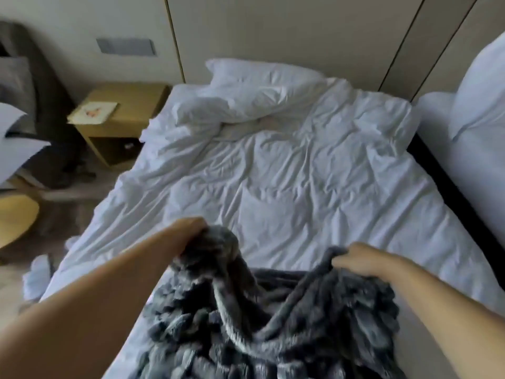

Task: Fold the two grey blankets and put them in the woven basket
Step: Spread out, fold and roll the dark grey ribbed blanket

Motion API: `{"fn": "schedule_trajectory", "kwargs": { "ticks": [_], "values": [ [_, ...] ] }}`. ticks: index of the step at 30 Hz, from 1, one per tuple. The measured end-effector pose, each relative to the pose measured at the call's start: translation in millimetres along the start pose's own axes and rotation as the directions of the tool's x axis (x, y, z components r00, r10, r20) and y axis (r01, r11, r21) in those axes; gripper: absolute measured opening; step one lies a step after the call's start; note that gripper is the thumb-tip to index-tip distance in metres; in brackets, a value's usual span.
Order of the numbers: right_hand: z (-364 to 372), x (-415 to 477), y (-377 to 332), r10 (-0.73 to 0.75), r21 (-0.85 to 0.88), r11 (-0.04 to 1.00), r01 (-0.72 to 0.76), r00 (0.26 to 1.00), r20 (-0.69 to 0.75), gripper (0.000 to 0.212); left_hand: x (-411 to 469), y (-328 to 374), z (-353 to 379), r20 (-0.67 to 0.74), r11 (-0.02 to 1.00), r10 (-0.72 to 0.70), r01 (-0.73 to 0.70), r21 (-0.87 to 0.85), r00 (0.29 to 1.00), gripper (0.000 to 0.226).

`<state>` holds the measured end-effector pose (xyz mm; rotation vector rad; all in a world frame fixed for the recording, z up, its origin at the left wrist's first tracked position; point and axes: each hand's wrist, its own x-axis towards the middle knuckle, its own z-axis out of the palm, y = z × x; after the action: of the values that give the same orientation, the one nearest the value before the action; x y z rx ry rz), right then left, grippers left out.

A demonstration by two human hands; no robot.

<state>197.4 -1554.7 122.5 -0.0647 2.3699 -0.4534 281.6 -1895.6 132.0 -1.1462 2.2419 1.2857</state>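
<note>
One grey blanket (273, 324) is in view, fluffy and crumpled. It lies in a heap at the near edge of the bed (300, 173), a little toward the near right corner. I cannot tell if a second blanket is hidden inside the heap.

Two hands hold it. The left hand (191, 228) has its fingers closed around a bunched part and keeps it raised above the bed. The right hand (363, 262) has its fingers curled over the blanket's edge. The raised edge hangs between the two hands, so its long axis runs from left to right, across the bed.

The bed has a wrinkled white cover and one white pillow (259, 75) at its far edge. One wooden nightstand (120, 124) stands beside the far left corner, with one flat card (94, 112) on top. A second bed (437, 127) with one pillow (481, 86) is at the right.
</note>
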Motion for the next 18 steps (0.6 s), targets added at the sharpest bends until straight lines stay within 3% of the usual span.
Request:
{"fn": "schedule_trajectory", "kwargs": {
  "ticks": [1,2,3,4,5,6,8,12,15,18],
  "values": [
    [-68.3,22.1,-28.2,-0.008,0.212,0.974,0.082,0.944,-0.330,0.033,18.4,56.8,-37.0,-0.099,0.912,0.033,-0.071,-0.404,0.995,0.023],
    [-134.1,39.9,-53.6,0.038,0.339,0.917,0.208,0.804,-0.594,0.039,30.7,107.8,-71.9,-0.190,0.724,0.084,-0.191,-0.663,0.978,0.022],
    [-190.0,51.2,-74.5,0.083,0.388,0.863,0.324,0.667,-0.741,0.051,36.9,151.6,-100.9,-0.252,0.544,0.183,-0.311,-0.779,0.950,0.031],
    [-234.3,58.3,-91.8,0.097,0.393,0.822,0.411,0.579,-0.809,0.067,41.0,184.4,-122.7,-0.293,0.421,0.276,-0.389,-0.819,0.915,0.059],
    [-268.4,63.6,-105.6,0.088,0.393,0.791,0.468,0.550,-0.831,0.082,49.3,206.9,-139.1,-0.317,0.406,0.314,-0.428,-0.808,0.895,0.083],
    [-291.9,71.6,-114.0,0.076,0.395,0.782,0.481,0.556,-0.828,0.094,56.6,222.7,-146.4,-0.329,0.433,0.330,-0.452,-0.780,0.885,0.097],
    [-308.2,93.3,-119.3,0.059,0.374,0.815,0.442,0.579,-0.813,0.099,79.5,230.9,-144.7,-0.297,0.541,0.340,-0.444,-0.714,0.892,0.100],
    [-254.2,144.2,-90.3,0.049,0.352,0.883,0.311,0.683,-0.728,0.063,139.0,184.6,-90.0,-0.314,0.775,0.355,-0.465,-0.428,0.880,0.042],
    [-172.3,177.7,-40.8,0.128,0.392,0.916,0.088,0.861,-0.492,0.057,179.3,103.0,-39.4,-0.163,0.959,0.220,-0.244,-0.142,0.962,0.043],
    [-74.4,194.1,23.9,0.336,0.410,0.883,-0.229,0.917,-0.213,0.053,197.1,7.9,10.0,0.050,0.982,-0.037,0.028,0.185,0.998,0.062]
  ]
}}
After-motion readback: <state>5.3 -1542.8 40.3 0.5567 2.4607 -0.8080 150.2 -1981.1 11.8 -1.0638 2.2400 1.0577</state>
